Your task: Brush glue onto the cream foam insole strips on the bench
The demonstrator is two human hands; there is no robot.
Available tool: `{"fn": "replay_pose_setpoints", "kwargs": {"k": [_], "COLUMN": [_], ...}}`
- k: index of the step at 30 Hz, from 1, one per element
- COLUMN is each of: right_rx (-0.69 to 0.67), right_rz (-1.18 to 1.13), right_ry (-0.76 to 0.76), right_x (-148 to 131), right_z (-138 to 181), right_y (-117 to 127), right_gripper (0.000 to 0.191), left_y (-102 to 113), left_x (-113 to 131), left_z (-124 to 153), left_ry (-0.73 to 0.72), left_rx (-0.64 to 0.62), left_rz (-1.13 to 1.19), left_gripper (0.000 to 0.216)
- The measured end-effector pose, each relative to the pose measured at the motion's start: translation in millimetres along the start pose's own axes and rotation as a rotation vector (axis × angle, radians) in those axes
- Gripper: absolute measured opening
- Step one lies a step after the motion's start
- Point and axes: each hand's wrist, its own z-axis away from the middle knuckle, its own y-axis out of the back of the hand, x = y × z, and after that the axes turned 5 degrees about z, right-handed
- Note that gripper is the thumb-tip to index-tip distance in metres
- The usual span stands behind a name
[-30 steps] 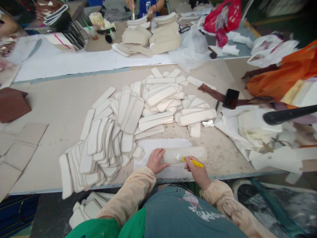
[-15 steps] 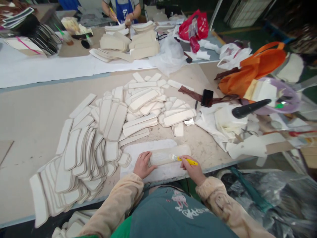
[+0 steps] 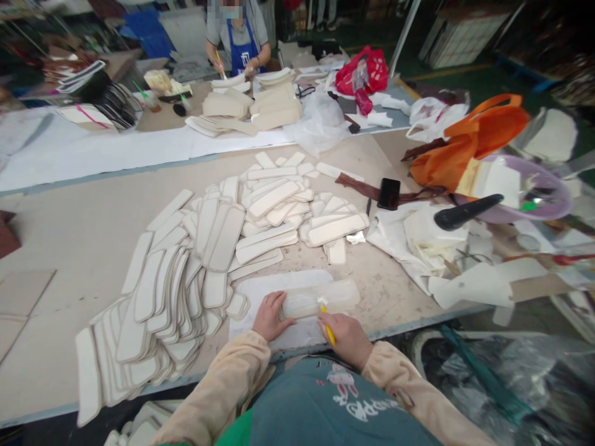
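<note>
A long, pale strip with rounded ends lies on a white sheet near the table's front edge. My left hand rests on the strip's left end, thumb and fingers spread apart. In my right hand is a small brush with a yellow handle, its whitish tip touching the strip around its middle. The strip's surface looks smeared and slightly shiny. To the left and beyond my hands, a big heap of similar off-white strips overlaps in fanned stacks.
A black phone lies on a brown strap at the right. Nearer stands a white container with a dark handle, beside a purple basin and an orange bag. Across the table, a co-worker in a blue apron handles similar pieces.
The brush has moved left along the strip, and its handle has swung from pointing right to pointing toward me. My left hand stays at the strip's left end. The view has tilted up slightly.
</note>
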Motion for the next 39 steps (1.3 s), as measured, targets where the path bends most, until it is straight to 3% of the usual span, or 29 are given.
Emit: {"fn": "replay_pose_setpoints", "kwargs": {"k": [3, 9, 11, 15, 18, 21, 24, 28, 33, 39], "right_rx": [-0.018, 0.212, 0.258, 0.333, 0.377, 0.390, 0.364, 0.366, 0.373, 0.320], "right_rz": [-0.303, -0.634, -0.648, -0.602, -0.534, -0.469, -0.425, -0.334, -0.292, -0.265], "right_ry": [0.112, -0.322, -0.406, -0.503, -0.540, -0.522, -0.457, -0.375, -0.341, -0.283], "right_x": [-10.9, 19.9, 30.4, 38.1, 37.5, 35.9, 34.4, 32.6, 26.5, 27.4], "right_z": [-4.7, 10.4, 19.7, 40.2, 52.7, 59.6, 60.5, 55.9, 53.2, 55.1], "right_y": [2.4, 13.9, 16.0, 17.2, 15.1, 13.4, 13.8, 16.4, 18.8, 14.1], "right_gripper": [0.023, 0.025, 0.028, 0.029, 0.029, 0.029, 0.028, 0.025, 0.025, 0.025], "left_y": [3.9, 16.7, 21.7, 39.1, 65.9, 100.5, 128.0, 140.8, 139.7, 145.0], "left_x": [2.9, 0.2, -1.6, -6.6, -16.9, -37.1, -63.3, -91.0, -107.8, -118.4], "left_z": [1.1, 5.0, 6.9, -1.4, -31.0, -80.7, -134.7, -185.1, -208.4, -215.7], "left_ry": [0.010, -0.036, -0.055, -0.064, -0.068, 0.065, 0.168, 0.187, 0.210, 0.247], "left_rx": [-0.015, -0.105, -0.110, -0.089, 0.008, 0.080, -0.018, -0.193, -0.345, -0.420], "left_rz": [-0.005, 0.007, 0.015, 0.012, -0.021, -0.128, -0.191, -0.171, -0.131, -0.052], "left_gripper": [0.080, 0.095, 0.086, 0.038, 0.028, 0.030, 0.033, 0.020, 0.016, 0.020]}}
